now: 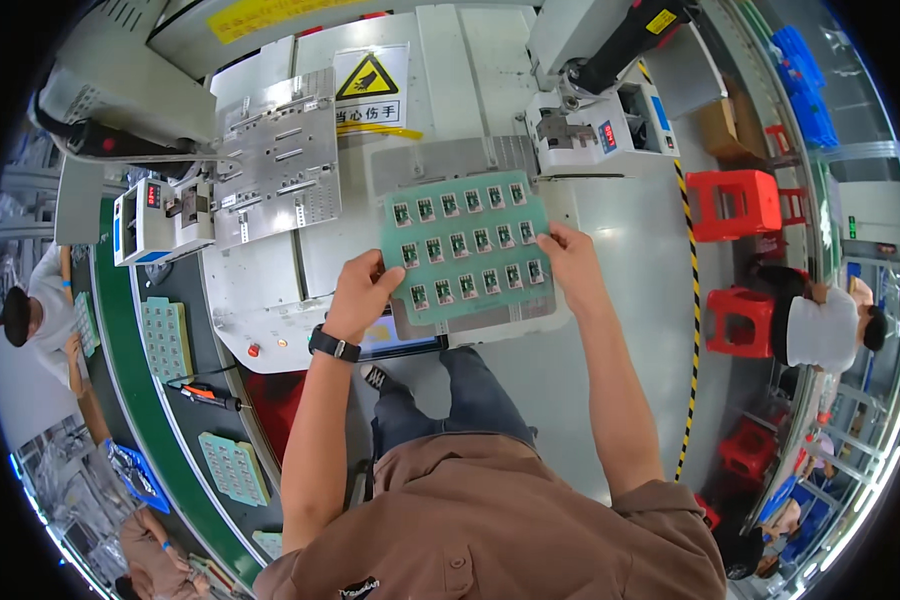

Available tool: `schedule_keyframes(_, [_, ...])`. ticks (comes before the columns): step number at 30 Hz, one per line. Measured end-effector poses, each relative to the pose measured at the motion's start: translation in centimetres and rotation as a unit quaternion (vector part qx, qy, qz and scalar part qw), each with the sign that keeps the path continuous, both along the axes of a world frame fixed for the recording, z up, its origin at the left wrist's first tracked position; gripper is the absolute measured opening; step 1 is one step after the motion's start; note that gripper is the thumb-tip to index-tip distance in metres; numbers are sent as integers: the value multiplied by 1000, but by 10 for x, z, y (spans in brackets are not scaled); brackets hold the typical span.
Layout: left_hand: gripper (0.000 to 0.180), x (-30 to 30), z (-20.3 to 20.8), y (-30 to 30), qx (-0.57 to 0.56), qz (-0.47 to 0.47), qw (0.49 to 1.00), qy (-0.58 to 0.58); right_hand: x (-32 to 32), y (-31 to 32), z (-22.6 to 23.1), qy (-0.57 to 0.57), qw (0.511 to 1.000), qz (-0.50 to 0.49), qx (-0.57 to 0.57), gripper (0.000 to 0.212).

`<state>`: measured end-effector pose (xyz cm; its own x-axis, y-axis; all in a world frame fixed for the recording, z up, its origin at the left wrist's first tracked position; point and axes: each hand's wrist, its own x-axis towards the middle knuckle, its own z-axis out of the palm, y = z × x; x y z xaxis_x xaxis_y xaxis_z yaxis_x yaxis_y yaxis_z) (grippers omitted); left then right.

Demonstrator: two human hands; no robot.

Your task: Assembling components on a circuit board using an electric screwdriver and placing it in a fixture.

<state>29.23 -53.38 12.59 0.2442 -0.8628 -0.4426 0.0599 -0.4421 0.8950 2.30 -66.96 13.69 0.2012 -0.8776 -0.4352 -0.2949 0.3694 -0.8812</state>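
A flat green tray [470, 220] with rows of small circuit boards on it lies between my two hands. My left hand [363, 290] grips its left edge, thumb on top. At the right edge, my right hand [573, 262] has thumb and fingers closed on the tray. Beneath the tray shows a grey metal plate [440, 160] on the white machine; whether the tray rests on it or is held just above, I cannot tell. A second metal fixture plate [280, 150], with slots and small blocks, sits to the left with no tray on it.
Screwdriver units with small screw feeders [165, 215], [610, 130] flank the machine. On the left, a green conveyor [135, 330] carries more trays [232, 468] and an electric screwdriver [210, 397]. Red stools [735, 205] and seated people are at the right; other people work at the left.
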Motion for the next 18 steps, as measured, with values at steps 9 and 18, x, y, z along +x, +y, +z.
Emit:
schedule_keyframes(9, [16,9,4,-25,38,-28,999,-21,0,-15,-13,40,999,19,-32,13])
schedule_keyframes(18, [15,7,1,-23,58,-21,994,-94,2,-11,-16,51,998,12,-45,13])
